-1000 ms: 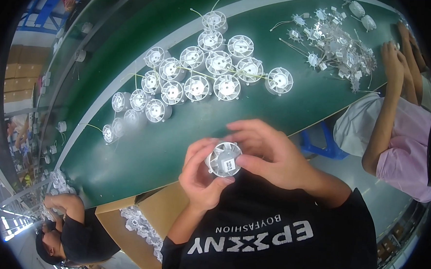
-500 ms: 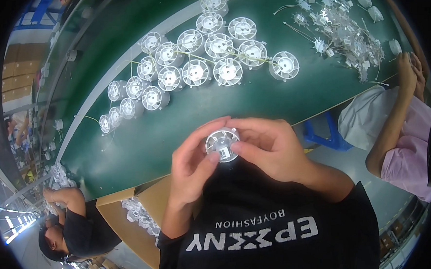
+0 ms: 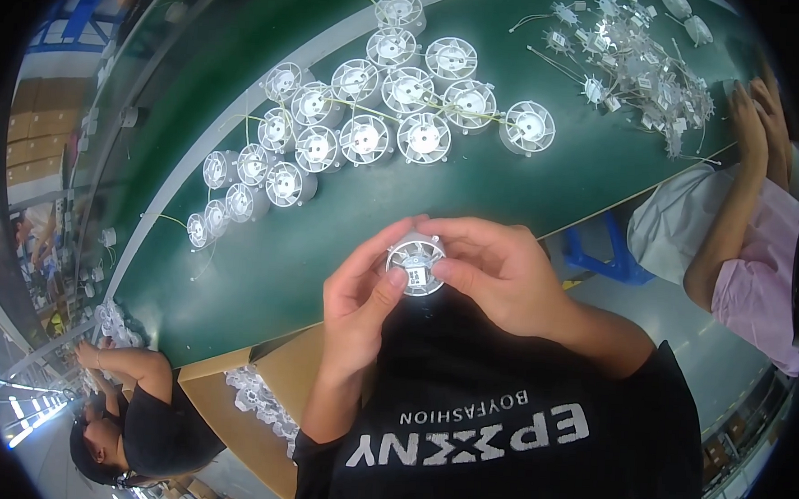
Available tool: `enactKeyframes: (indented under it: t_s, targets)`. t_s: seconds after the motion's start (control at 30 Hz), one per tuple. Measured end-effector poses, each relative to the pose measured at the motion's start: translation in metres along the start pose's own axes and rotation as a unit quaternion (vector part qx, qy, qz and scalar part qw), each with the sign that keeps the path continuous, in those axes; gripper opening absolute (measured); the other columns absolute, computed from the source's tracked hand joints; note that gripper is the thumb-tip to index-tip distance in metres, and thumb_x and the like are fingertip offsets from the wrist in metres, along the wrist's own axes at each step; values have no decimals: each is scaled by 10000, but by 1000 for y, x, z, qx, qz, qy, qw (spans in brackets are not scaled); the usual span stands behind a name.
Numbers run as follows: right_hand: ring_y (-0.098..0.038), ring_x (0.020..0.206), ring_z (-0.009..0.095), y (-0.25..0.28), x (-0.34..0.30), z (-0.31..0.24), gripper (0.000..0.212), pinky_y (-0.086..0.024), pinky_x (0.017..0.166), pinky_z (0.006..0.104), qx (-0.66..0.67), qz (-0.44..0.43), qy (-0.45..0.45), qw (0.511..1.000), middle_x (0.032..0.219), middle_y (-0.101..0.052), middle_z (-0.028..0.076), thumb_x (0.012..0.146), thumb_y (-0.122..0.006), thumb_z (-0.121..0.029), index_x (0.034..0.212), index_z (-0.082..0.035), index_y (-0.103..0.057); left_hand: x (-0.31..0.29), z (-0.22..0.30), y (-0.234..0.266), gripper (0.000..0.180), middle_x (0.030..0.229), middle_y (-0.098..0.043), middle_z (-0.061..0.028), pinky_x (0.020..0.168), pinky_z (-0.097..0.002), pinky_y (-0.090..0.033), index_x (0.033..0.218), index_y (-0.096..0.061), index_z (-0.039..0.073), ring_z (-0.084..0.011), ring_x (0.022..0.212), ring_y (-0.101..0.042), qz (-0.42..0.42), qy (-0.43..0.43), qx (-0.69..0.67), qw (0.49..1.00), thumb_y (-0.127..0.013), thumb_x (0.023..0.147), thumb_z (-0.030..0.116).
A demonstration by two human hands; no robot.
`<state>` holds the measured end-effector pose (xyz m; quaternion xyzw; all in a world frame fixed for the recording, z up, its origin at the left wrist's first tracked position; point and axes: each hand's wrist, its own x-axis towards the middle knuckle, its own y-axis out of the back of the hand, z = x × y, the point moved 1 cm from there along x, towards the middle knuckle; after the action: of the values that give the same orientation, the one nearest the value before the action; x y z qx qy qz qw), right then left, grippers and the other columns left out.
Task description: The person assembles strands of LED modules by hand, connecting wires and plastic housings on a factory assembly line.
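Between both hands, in front of my chest, is a small round white fan housing [image 3: 415, 241] with a pale label piece in its open face. My left hand [image 3: 358, 283] is closed on its left side, thumb pressed on the face. From the other side my right hand [image 3: 493, 271] grips it, the thumb at the rim and the fingers curled behind. Beyond my hands, several similar white round fan housings [image 3: 365, 137] stand grouped on the green table [image 3: 347, 206], open faces up, with thin yellowish wires lying across some.
A heap of small white wired parts [image 3: 648, 73] lies at the far right, near a co-worker's hands [image 3: 757, 124]. At lower left, an open cardboard box [image 3: 221, 380] holds white parts. Another person [image 3: 152, 408] sits beyond it. A blue stool [image 3: 612, 252] stands right of the table edge.
Both thumbs have shifted slightly on the fan housing, and its face is tilted a little differently. The co-worker's hands at right have moved slightly.
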<state>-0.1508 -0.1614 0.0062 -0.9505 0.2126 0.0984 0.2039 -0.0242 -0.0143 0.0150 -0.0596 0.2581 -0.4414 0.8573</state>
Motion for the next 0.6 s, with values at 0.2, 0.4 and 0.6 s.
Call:
enactKeyframes:
  t_s: [0.2, 0.4, 0.6]
  targets:
    - [-652, 804, 145, 2, -1, -22, 410, -520, 700, 240, -136, 18, 41, 990, 982, -728, 109, 865, -675, 107, 1266, 19, -656, 1, 5, 5, 465, 1461, -550, -230, 1081, -364, -466, 1409, -556, -39, -285, 1238, -595, -13, -33, 34, 999, -588, 945, -34]
    - [-598, 690, 164, 15, 1, -11, 324, -471, 612, 259, -279, 19, 207, 938, 908, -715, 92, 795, -712, 116, 1099, 5, -714, 8, -4, 17, 477, 1476, -507, -285, 1026, -396, -533, 1443, -512, -30, -326, 1241, -610, -55, -58, 33, 996, -597, 978, 41]
    - [-567, 653, 201, 14, 8, -8, 229, -463, 599, 282, -330, 64, 351, 874, 883, -699, 85, 747, -724, 122, 938, -2, -709, 10, -16, 23, 466, 1491, -480, -305, 989, -417, -570, 1434, -518, -27, -352, 1242, -609, -77, -72, -38, 994, -610, 988, 75]
